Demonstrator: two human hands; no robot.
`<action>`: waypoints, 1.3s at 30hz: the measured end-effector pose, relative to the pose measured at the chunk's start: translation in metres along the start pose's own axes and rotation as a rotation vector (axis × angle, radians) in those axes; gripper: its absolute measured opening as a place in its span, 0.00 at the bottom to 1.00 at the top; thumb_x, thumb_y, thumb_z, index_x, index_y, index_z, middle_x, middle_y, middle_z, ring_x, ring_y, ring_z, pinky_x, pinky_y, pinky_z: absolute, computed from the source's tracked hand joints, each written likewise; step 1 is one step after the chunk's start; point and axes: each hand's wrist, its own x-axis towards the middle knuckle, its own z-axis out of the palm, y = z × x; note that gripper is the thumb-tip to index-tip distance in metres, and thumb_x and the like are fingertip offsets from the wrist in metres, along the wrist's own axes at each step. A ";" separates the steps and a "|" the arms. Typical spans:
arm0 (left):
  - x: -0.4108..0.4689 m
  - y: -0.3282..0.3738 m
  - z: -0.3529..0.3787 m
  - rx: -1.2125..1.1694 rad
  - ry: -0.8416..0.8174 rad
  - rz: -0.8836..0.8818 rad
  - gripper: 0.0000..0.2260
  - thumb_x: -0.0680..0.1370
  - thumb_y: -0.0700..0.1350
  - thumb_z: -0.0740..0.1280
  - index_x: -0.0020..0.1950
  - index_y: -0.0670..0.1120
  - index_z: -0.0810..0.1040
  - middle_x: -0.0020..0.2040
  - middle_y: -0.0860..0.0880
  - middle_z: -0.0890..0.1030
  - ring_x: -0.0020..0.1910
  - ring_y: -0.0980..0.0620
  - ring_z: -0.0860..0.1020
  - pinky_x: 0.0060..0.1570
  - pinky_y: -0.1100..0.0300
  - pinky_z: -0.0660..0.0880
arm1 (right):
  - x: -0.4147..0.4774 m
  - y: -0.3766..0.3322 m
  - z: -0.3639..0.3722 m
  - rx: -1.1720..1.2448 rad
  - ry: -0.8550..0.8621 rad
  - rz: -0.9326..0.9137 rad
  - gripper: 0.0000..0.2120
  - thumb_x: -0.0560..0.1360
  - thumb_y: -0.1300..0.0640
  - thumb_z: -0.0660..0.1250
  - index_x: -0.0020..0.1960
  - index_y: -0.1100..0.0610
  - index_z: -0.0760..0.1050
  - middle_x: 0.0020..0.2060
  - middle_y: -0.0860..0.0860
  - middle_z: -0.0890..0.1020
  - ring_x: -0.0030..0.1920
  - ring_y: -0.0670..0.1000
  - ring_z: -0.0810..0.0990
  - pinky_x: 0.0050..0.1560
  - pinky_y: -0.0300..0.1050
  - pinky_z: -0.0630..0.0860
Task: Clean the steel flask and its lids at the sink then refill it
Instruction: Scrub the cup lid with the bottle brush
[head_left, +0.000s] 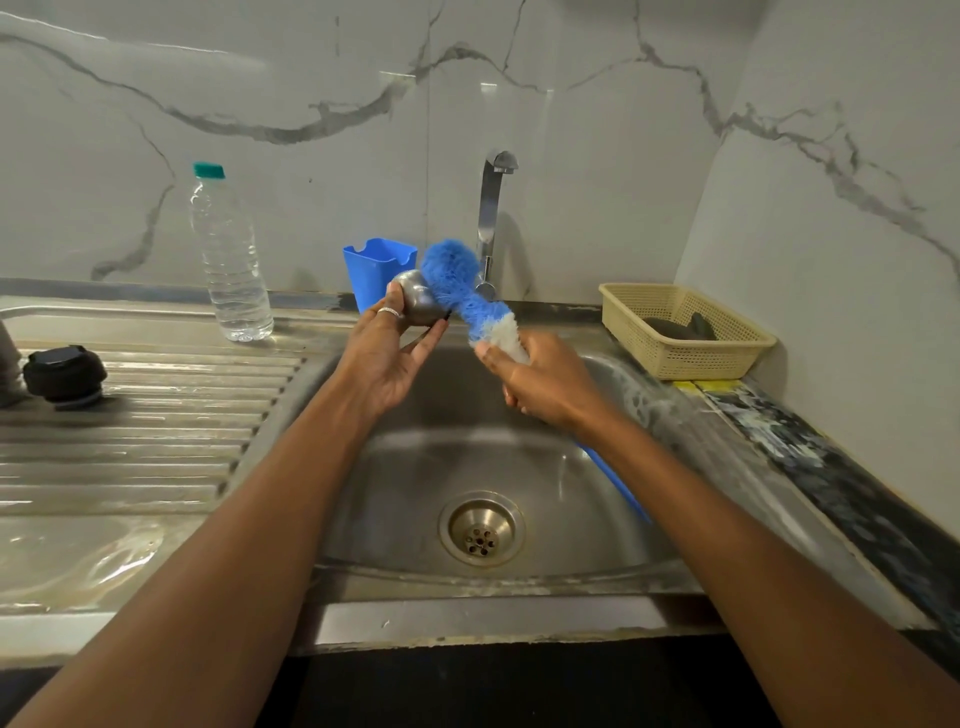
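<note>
Mid-scrub over the sink: left hand holds the steel lid, right hand grips the brush against it, black lid waits on the drainboard, rinsing and refill probably still left.

Soft, even light is seen; glare is caught on the drainboard left of the left hand, blur just beside the right hand.
</note>
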 end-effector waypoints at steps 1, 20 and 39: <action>-0.001 0.001 0.000 -0.017 0.005 -0.011 0.17 0.86 0.50 0.60 0.70 0.42 0.73 0.65 0.41 0.80 0.57 0.47 0.85 0.51 0.54 0.83 | -0.001 0.000 -0.001 0.014 -0.020 -0.007 0.17 0.80 0.40 0.65 0.44 0.53 0.77 0.31 0.53 0.84 0.28 0.45 0.80 0.37 0.45 0.77; -0.004 0.000 0.002 -0.141 -0.075 -0.055 0.17 0.87 0.46 0.57 0.76 0.46 0.68 0.69 0.33 0.74 0.64 0.36 0.80 0.52 0.50 0.84 | 0.002 -0.003 0.002 -0.025 0.028 -0.022 0.17 0.81 0.41 0.64 0.41 0.52 0.77 0.30 0.50 0.83 0.27 0.43 0.79 0.36 0.43 0.74; -0.005 -0.001 0.003 -0.009 0.015 0.002 0.18 0.85 0.49 0.63 0.71 0.42 0.73 0.61 0.41 0.82 0.59 0.44 0.84 0.51 0.55 0.83 | -0.001 -0.003 0.004 0.011 0.024 -0.017 0.15 0.81 0.41 0.64 0.45 0.52 0.77 0.31 0.50 0.83 0.27 0.43 0.79 0.37 0.45 0.78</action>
